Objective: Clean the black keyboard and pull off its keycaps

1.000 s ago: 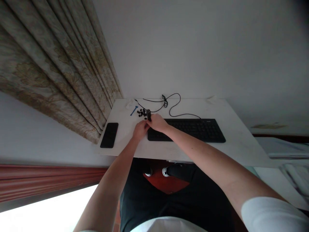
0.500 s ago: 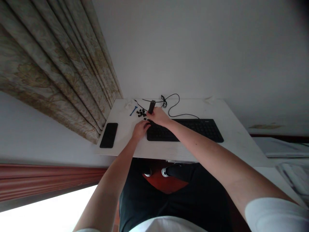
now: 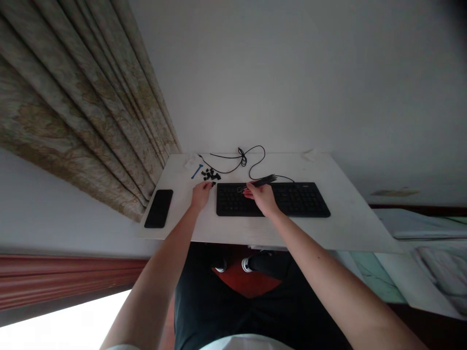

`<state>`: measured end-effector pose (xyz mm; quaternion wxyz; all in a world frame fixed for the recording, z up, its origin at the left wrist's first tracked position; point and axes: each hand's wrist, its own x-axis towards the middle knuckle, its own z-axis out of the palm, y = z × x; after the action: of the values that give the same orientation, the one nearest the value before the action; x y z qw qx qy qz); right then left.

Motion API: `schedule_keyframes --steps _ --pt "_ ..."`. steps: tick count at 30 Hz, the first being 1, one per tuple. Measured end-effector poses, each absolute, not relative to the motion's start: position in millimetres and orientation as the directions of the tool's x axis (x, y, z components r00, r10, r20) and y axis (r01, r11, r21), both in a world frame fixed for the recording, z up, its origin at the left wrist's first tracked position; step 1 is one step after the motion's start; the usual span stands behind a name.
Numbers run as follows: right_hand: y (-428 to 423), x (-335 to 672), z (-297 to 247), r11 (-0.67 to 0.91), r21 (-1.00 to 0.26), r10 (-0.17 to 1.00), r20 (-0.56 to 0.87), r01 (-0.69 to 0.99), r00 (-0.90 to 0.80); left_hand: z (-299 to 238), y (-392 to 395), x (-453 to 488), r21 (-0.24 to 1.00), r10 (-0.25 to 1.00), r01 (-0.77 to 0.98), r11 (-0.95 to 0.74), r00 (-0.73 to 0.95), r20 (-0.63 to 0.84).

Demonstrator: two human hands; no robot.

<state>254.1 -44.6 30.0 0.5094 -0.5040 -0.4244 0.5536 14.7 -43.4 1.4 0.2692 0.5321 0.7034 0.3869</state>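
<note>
A black keyboard point(image 3: 292, 198) lies on a white desk point(image 3: 346, 218). My right hand point(image 3: 260, 195) hovers over its left half, closed on a slim dark keycap-puller tool point(image 3: 263, 181) that lies roughly level, with a wire loop at its left end. My left hand point(image 3: 200, 194) rests on the desk just left of the keyboard, its fingertips pinched on a small black keycap at the edge of a pile of loose black keycaps point(image 3: 210, 173).
A black phone point(image 3: 159, 208) lies near the desk's left edge. A small blue tool point(image 3: 194, 171) and a white scrap sit beyond the keycaps. The keyboard's black cable point(image 3: 241, 158) coils at the back. A patterned curtain point(image 3: 83, 97) hangs at left.
My right hand has moved right from the keycap pile to above the keyboard, turning the tool from upright to level. My left hand has shifted slightly toward the keycaps.
</note>
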Motion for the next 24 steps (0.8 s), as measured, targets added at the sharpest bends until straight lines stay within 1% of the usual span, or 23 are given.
schedule_keyframes --steps 4,8,10,13,14,16,18,20,24 --pt "-50 264 30 -0.141 -0.974 0.988 -0.151 -0.177 0.044 11 -24 5 0.802 0.95 0.561 0.204 -0.313 -0.022" --pt "-51 268 29 -0.135 -0.976 0.987 -0.148 -0.17 0.066 19 -11 2 0.782 0.953 0.591 0.197 -0.302 -0.012" --pt "-49 269 28 -0.133 -0.979 0.987 -0.145 -0.154 0.069 21 -11 5 0.771 0.942 0.611 0.183 -0.334 0.042" --pt "-46 271 27 -0.122 -0.984 0.99 -0.13 -0.13 0.056 16 -25 20 0.754 0.901 0.647 0.108 -0.385 0.201" --pt "-45 271 27 -0.119 -0.984 0.991 -0.126 -0.129 0.053 13 -32 27 0.749 0.901 0.661 0.05 -0.354 0.252" --pt "-43 272 28 -0.121 -0.984 0.991 -0.128 -0.132 0.048 4 -48 43 0.731 0.92 0.676 -0.094 -0.222 0.324" --pt "-41 272 29 -0.139 -0.982 0.989 -0.145 -0.126 0.039 -4 -62 56 0.687 0.913 0.7 -0.196 -0.125 0.388" --pt "-40 271 31 -0.162 -0.981 0.986 -0.165 -0.107 0.017 -9 -71 64 0.649 0.902 0.718 -0.252 -0.069 0.426" --pt "-33 262 36 -0.168 -0.985 0.985 -0.167 -0.048 -0.038 -12 -72 65 0.629 0.901 0.728 -0.273 -0.036 0.433"
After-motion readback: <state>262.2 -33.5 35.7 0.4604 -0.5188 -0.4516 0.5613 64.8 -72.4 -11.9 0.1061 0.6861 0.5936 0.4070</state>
